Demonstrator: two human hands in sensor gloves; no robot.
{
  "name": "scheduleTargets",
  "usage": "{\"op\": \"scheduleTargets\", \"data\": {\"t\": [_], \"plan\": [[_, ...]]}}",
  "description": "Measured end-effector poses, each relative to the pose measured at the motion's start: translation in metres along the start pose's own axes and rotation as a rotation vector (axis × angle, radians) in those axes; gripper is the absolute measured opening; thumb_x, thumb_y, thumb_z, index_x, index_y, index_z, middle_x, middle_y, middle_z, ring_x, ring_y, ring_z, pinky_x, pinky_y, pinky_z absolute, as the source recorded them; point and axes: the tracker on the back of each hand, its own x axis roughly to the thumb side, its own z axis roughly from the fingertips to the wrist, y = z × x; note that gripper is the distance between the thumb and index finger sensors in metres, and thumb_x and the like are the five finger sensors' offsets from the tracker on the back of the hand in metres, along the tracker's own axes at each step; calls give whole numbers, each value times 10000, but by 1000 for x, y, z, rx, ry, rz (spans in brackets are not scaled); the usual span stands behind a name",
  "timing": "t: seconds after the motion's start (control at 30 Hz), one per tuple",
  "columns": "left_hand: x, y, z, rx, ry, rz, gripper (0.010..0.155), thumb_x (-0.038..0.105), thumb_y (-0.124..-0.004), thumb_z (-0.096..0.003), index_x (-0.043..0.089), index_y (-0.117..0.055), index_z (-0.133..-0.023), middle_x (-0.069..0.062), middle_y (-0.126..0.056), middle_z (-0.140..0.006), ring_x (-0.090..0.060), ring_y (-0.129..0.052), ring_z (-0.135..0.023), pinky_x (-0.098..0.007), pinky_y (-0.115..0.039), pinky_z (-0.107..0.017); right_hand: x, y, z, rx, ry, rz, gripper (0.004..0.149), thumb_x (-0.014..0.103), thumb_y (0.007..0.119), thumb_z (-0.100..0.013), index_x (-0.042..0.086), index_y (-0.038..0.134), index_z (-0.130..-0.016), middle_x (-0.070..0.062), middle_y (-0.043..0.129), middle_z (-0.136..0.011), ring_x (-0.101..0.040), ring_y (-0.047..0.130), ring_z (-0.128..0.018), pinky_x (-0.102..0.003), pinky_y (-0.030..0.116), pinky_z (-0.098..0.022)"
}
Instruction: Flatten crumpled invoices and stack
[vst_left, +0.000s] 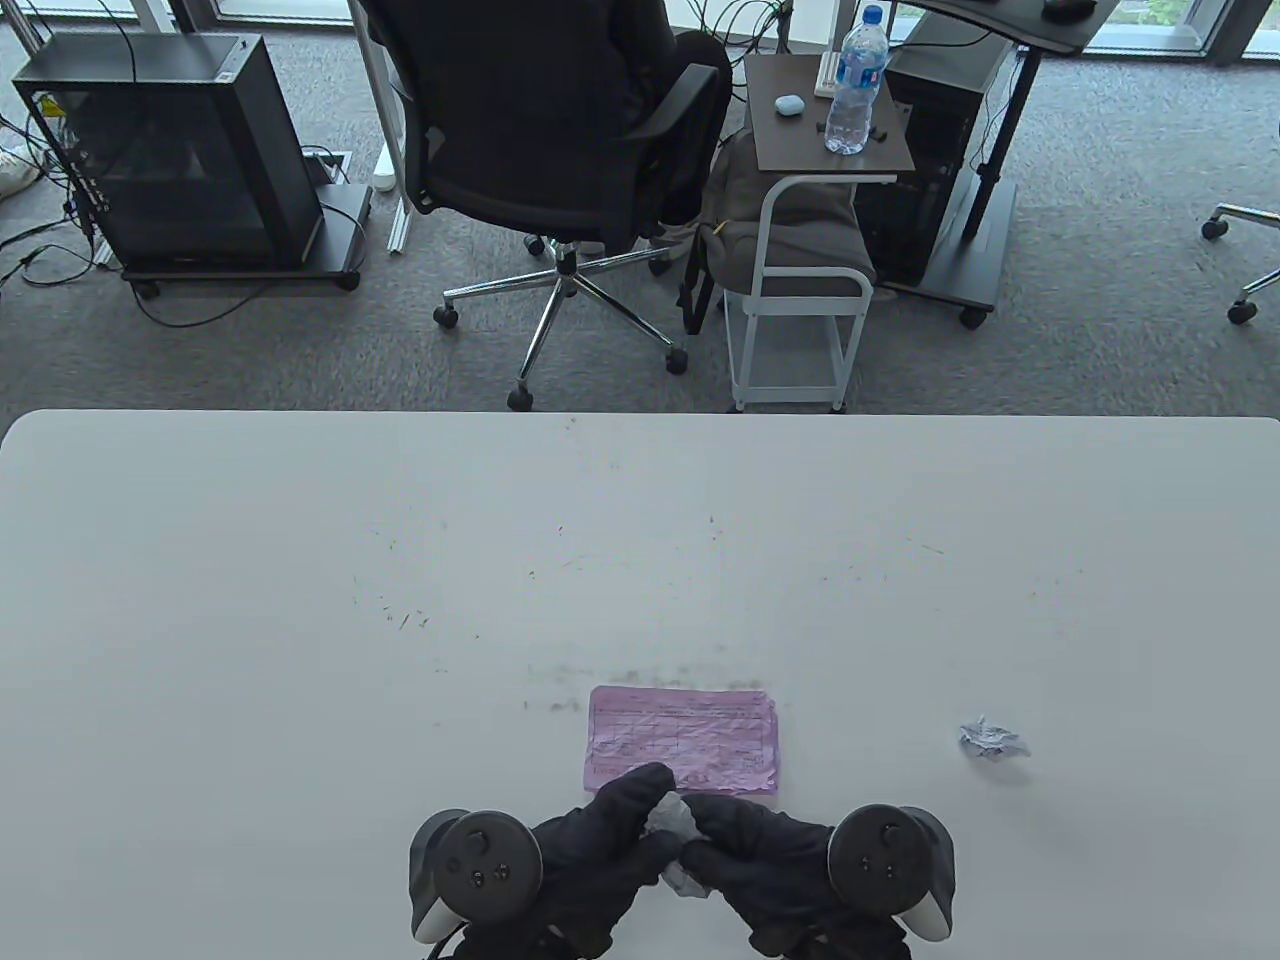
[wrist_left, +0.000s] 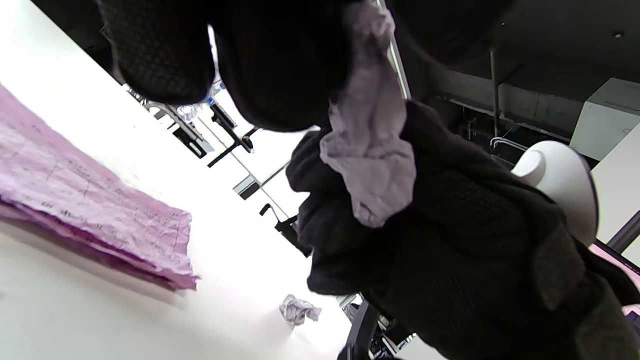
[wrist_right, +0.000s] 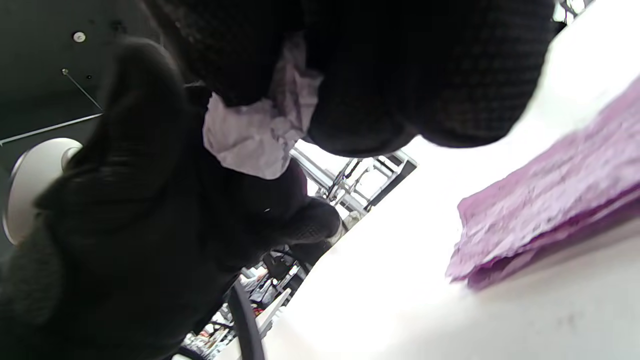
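A stack of flattened pink invoices (vst_left: 683, 735) lies near the table's front edge; it also shows in the left wrist view (wrist_left: 90, 215) and the right wrist view (wrist_right: 550, 210). Both hands meet just in front of the stack and hold one crumpled pale invoice (vst_left: 672, 822) above the table. My left hand (vst_left: 610, 840) grips it from the left, my right hand (vst_left: 745, 845) from the right. The paper bunches between the gloved fingers in the wrist views (wrist_left: 372, 160) (wrist_right: 255, 132). Another crumpled invoice ball (vst_left: 990, 741) lies to the right, also in the left wrist view (wrist_left: 298, 309).
The white table (vst_left: 300, 600) has small dark specks across its middle. Beyond its far edge stand an office chair (vst_left: 560, 150), a small side table with a water bottle (vst_left: 855, 85), and a computer case (vst_left: 170, 150).
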Motion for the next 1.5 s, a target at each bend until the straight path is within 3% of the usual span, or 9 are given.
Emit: {"op": "scheduleTargets", "data": {"t": [0.07,0.2,0.53,0.8,0.87,1.03,1.23,1.33,1.5], "plan": [[-3,-4,-2,-68,3,104,935,499,-797,-518,47,-242,-1119,-237,-406,-1096,-467,-736,-931,-600,-737,-610,1,1,0,-42,-2,-51,420,284,819,-499,109,729,-870,-148,942,-679,-217,990,-426,-333,916,-250],[-9,-6,-4,0,48,154,756,296,-842,-543,41,-399,-1101,-169,-677,-965,-309,-935,-735,-511,-820,-569,2,2,2,-92,5,-69,410,285,800,-506,92,731,-861,-144,967,-615,-217,1008,-371,-335,920,-210],[-21,0,-3,-6,127,174,531,274,-816,-555,58,-677,-1019,-142,-854,-768,-165,-1009,-409,-455,-893,-444,-11,-15,6,-235,76,-157,408,265,783,-505,97,710,-869,-146,947,-649,-211,996,-396,-329,917,-227],[-32,-16,-7,-238,237,280,453,242,-726,-591,40,-720,-996,-176,-876,-758,-245,-1027,-432,-522,-864,-463,-13,-29,11,-339,53,-141,408,266,781,-509,103,701,-874,-135,940,-636,-197,983,-381,-321,907,-221],[-33,-17,-5,-323,270,265,508,329,-674,-618,23,-707,-1022,-276,-703,-954,-425,-925,-714,-635,-739,-569,-11,-30,12,-332,34,-98,410,266,786,-509,105,701,-876,-133,940,-631,-192,980,-377,-319,905,-219],[-20,9,1,61,73,116,832,606,-608,-573,45,-375,-1142,-279,-319,-1106,-550,-616,-947,-626,-651,-636,1,-24,11,-346,-6,103,418,275,809,-511,90,706,-871,-125,950,-608,-181,985,-353,-308,907,-199],[23,-6,-2,-71,-38,-254,1091,657,-786,-496,37,-129,-1109,-328,-218,-1091,-482,-714,-895,-638,-685,-611,9,-7,4,-293,6,21,424,267,770,-521,81,663,-887,-116,928,-644,-180,983,-382,-305,913,-221],[29,-10,-3,56,-25,-257,933,418,-876,-512,-22,-296,-1096,-314,-418,-1047,-311,-893,-696,-539,-789,-545,10,-2,5,-270,-1,-81,428,251,762,-517,78,652,-893,-123,918,-660,-192,978,-397,-315,909,-231],[19,1,1,187,2,-154,507,224,-778,-558,8,-673,-1005,-219,-821,-852,-199,-1038,-504,-473,-893,-465,5,-8,6,-307,8,-84,428,247,760,-512,81,650,-892,-122,915,-659,-192,975,-395,-315,909,-233]]}}
